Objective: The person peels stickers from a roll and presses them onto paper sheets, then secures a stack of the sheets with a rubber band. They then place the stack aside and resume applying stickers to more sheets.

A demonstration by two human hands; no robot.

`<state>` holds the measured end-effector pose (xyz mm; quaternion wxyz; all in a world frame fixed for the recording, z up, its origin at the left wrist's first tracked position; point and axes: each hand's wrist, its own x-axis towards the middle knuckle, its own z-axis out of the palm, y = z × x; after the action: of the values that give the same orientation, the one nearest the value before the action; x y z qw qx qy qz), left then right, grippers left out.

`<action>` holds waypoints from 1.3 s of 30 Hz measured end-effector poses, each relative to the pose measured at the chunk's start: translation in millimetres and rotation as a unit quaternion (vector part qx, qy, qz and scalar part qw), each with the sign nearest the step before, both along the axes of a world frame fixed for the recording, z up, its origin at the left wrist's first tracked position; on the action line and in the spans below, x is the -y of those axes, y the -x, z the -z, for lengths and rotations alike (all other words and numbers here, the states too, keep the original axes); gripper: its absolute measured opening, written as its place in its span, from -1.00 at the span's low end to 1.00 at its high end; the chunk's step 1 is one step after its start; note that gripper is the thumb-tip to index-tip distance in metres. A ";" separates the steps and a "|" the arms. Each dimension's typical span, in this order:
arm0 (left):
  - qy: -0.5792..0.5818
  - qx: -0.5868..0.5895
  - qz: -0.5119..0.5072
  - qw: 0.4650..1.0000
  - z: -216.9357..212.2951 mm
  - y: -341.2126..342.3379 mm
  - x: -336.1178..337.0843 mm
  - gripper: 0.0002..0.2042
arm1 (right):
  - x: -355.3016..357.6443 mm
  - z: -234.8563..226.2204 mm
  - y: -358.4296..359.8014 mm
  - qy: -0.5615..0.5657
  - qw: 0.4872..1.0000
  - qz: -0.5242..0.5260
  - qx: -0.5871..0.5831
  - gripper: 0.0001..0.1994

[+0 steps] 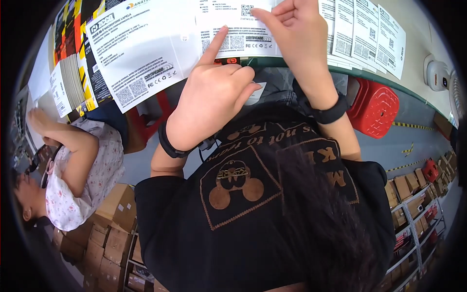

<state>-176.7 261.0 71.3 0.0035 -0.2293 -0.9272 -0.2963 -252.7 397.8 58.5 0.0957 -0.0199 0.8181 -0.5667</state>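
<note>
A printed white sheet [238, 29] lies at the table edge under both my hands. My left hand [214, 95] holds nothing: its index finger is stretched out with the tip on the sheet, and the other fingers curl loosely. On the right, my right hand [302, 36] has its thumb stretched to a small square code [247, 10] printed or stuck on the sheet. Its other fingers are bent, apart from the thumb, and partly cut off by the upper edge. A larger printed sheet [141, 48] lies to the left, and several overlapping printed sheets [362, 34] fan out to the right.
A co-worker in a flowered top [90, 165] works at the left, beside a stack of grey-edged cards [73, 80]. A red stool [374, 107] stands below the table edge [379, 78]. A white device [437, 75] sits far right. Cardboard boxes [114, 207] and shelving [413, 228] stand behind.
</note>
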 end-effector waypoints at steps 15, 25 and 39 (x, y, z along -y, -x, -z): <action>-0.011 0.005 0.014 1.000 -7.9 -4.3 28.9 -0.79 | -10.3 -6.1 -11.6 -0.192 0.921 -0.262 -0.214 -0.44; -0.002 -0.007 0.052 0.999 -15.5 -3.0 1.8 -0.81 | -27.4 -19.2 -13.9 -0.194 0.905 -0.254 -0.282 -0.44; 0.087 -0.028 0.058 0.994 32.3 -8.6 -15.1 -0.93 | -54.6 -5.6 -12.5 -0.309 0.848 -0.202 -0.380 -0.55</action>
<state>-168.1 276.2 38.9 -0.0083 -0.2905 -0.9341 -0.2073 -240.2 452.5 64.1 -0.1085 -0.3680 0.9014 -0.2007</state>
